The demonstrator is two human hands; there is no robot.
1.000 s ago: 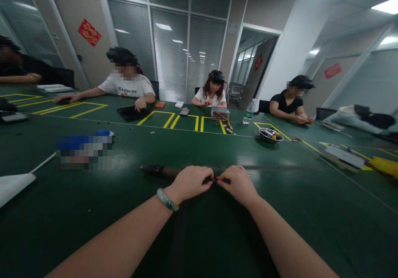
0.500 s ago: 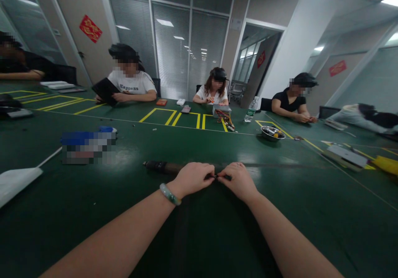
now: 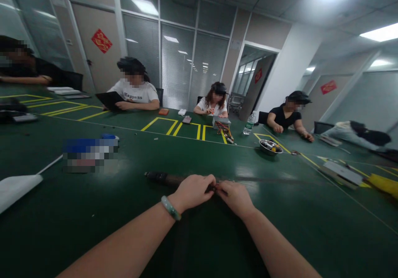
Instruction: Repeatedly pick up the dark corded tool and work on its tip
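Observation:
My left hand (image 3: 196,191), with a pale green bangle at the wrist, is closed, its fingertips pinched around a small dark piece (image 3: 212,188). Fingertip to fingertip with it, my right hand (image 3: 235,197) is also closed and pinches at the same spot. What the piece is cannot be made out, as the fingers cover most of it. Just beyond my left hand, a dark cylindrical tool (image 3: 166,179) lies on the green table (image 3: 139,224). Its black collar and narrow tip point left; its right part is hidden behind the hand.
On the left lie a blue-and-white item (image 3: 88,151), blurred out, and a white sheet-like thing (image 3: 18,190). Farther off are a metal bowl (image 3: 270,147) of small parts, a water bottle (image 3: 249,123) and a grey box with coloured wires (image 3: 221,123). Several people sit around the table.
The view has tilted up, so everything sits lower. My hands stay together, right fingers now closer over the small piece. The person at right has moved their hands apart.

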